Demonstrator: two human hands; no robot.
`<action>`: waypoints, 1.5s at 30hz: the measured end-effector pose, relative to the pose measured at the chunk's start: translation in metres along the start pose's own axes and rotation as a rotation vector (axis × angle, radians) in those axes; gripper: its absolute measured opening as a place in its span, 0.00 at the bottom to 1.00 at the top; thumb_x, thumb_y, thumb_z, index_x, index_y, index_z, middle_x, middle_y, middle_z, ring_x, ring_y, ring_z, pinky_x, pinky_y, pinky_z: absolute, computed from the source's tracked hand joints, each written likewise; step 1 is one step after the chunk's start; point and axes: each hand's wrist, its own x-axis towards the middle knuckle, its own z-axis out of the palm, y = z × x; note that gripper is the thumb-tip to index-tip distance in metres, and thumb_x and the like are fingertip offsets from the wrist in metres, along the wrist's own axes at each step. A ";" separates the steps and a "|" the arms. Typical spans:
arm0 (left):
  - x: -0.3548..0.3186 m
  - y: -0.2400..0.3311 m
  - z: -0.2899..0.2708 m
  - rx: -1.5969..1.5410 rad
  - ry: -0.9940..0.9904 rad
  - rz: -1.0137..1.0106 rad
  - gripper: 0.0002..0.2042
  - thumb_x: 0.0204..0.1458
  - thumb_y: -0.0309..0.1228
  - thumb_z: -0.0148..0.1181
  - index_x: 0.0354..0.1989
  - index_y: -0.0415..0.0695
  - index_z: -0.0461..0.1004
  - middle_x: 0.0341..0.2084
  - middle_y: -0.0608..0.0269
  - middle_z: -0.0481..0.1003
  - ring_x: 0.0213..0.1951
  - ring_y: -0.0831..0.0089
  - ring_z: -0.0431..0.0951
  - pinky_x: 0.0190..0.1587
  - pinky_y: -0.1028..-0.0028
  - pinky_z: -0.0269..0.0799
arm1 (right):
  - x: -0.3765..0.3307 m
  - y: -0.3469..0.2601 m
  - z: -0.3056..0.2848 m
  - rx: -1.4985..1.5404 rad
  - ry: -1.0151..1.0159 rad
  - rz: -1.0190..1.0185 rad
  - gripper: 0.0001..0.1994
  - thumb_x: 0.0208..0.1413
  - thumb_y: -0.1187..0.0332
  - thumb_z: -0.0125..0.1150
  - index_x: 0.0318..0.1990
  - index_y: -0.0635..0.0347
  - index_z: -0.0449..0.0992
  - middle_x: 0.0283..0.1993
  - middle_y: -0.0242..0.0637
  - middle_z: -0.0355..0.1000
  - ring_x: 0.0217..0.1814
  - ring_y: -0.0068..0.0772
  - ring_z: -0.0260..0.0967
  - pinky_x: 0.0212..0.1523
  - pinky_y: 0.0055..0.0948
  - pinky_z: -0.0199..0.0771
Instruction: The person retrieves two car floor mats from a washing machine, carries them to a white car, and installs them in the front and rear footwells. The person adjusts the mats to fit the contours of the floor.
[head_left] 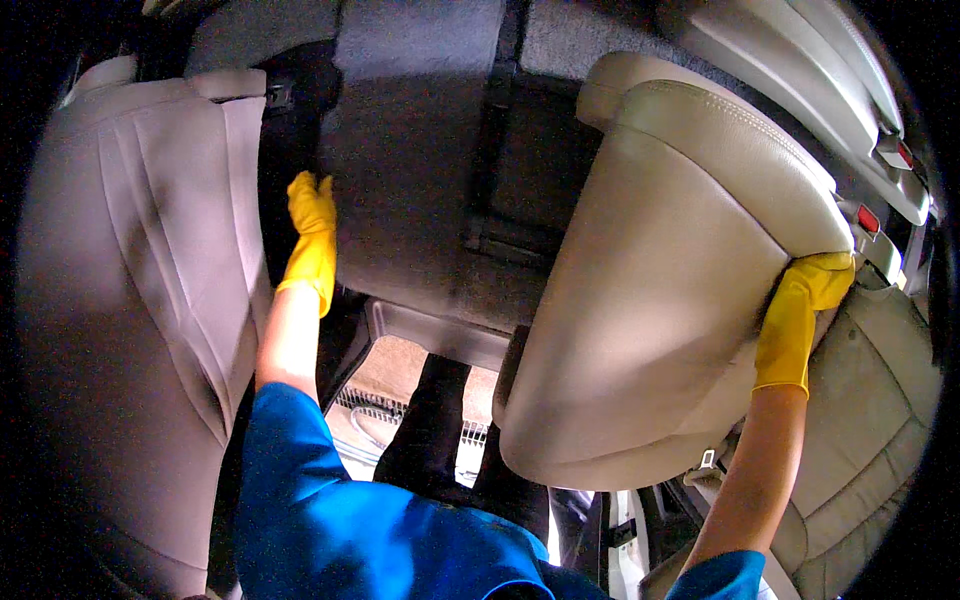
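Note:
I wear yellow rubber gloves on both hands inside a car. My right hand (815, 300) is at the right edge of a tilted beige leather car seat cushion (665, 270). Its fingers bend round that edge, and their tips are partly hidden. My left hand (313, 235) reaches forward over the dark carpeted floor (405, 170), close beside the greyish seat back (170, 270) on the left. Its fingers are curled together; whether anything small lies in them does not show.
Red seat belt buckles (867, 219) stick up on the far right. Another beige seat section (875, 400) lies right of my right arm. A dark door sill (440, 332) runs in front of my legs, with light ground and a grating (370, 402) beyond it.

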 end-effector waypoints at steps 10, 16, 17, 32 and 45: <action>0.000 -0.074 -0.005 -0.266 -0.408 -0.216 0.29 0.43 0.27 0.68 0.55 0.37 0.64 0.47 0.51 0.71 0.49 0.62 0.72 0.52 0.69 0.68 | -0.008 0.010 0.008 0.048 0.045 -0.095 0.24 0.63 0.54 0.37 0.36 0.67 0.75 0.34 0.47 0.75 0.35 0.43 0.71 0.35 0.37 0.70; 0.011 -0.089 -0.006 -0.271 -0.485 -0.324 0.31 0.43 0.23 0.67 0.58 0.41 0.62 0.48 0.54 0.70 0.50 0.66 0.70 0.52 0.70 0.66 | 0.003 0.030 0.018 -0.053 0.101 0.009 0.29 0.62 0.49 0.34 0.37 0.68 0.75 0.35 0.51 0.75 0.37 0.48 0.71 0.37 0.41 0.70; 0.010 -0.102 -0.014 -0.249 -0.474 -0.324 0.31 0.43 0.23 0.67 0.59 0.41 0.61 0.47 0.54 0.71 0.50 0.66 0.70 0.52 0.70 0.66 | 0.007 0.033 0.025 -0.043 0.121 0.028 0.28 0.62 0.49 0.35 0.38 0.68 0.75 0.36 0.51 0.75 0.38 0.49 0.71 0.38 0.42 0.70; 0.143 0.232 -0.003 0.104 -0.271 0.484 0.34 0.45 0.34 0.63 0.62 0.38 0.57 0.59 0.43 0.61 0.60 0.51 0.61 0.61 0.61 0.57 | 0.006 0.053 0.020 -0.293 0.241 0.161 0.26 0.64 0.52 0.37 0.51 0.70 0.69 0.51 0.56 0.69 0.53 0.58 0.65 0.55 0.45 0.62; 0.257 0.448 0.123 0.329 -0.334 0.605 0.18 0.45 0.40 0.63 0.42 0.45 0.72 0.41 0.58 0.74 0.47 0.61 0.74 0.46 0.63 0.71 | 0.004 0.057 0.023 -0.143 0.185 0.234 0.30 0.63 0.49 0.37 0.57 0.72 0.63 0.58 0.57 0.63 0.60 0.53 0.60 0.63 0.42 0.54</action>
